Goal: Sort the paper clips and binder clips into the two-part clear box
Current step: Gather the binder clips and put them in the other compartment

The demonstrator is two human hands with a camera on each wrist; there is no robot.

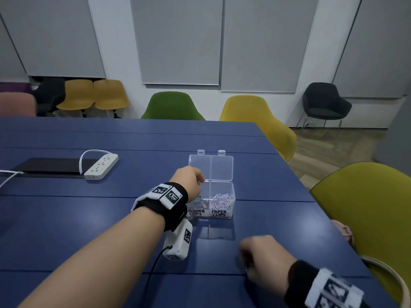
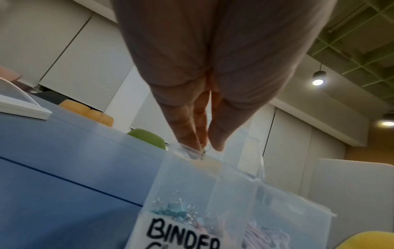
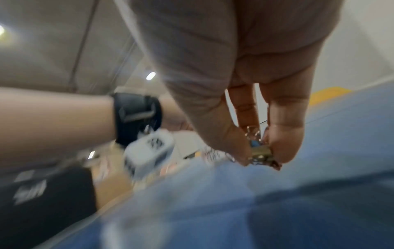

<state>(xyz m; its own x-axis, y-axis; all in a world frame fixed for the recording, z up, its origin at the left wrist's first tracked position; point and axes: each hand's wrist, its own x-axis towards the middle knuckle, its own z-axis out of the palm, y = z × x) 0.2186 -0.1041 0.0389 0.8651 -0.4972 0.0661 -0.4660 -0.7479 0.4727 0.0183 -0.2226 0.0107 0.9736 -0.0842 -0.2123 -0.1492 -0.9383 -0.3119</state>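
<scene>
1 clear box (image 1: 222,172) on blue bench (image 1: 89,218), lid open, 2 compartments. Left one, labelled BINDER CLIPS, holds binder clips (image 2: 175,209); right one, PAPER CLIPS, holds paper clips (image 1: 221,202); too many to count. Left hand (image 1: 189,181) over the left compartment, fingers (image 2: 185,133) together, pinching sth small, can't tell what. Right hand (image 1: 262,256) near bench edge, fingers (image 3: 283,138) clamped on 1 clip (image 3: 259,152), blurred. 1 power strip (image 1: 101,166) far left.
</scene>
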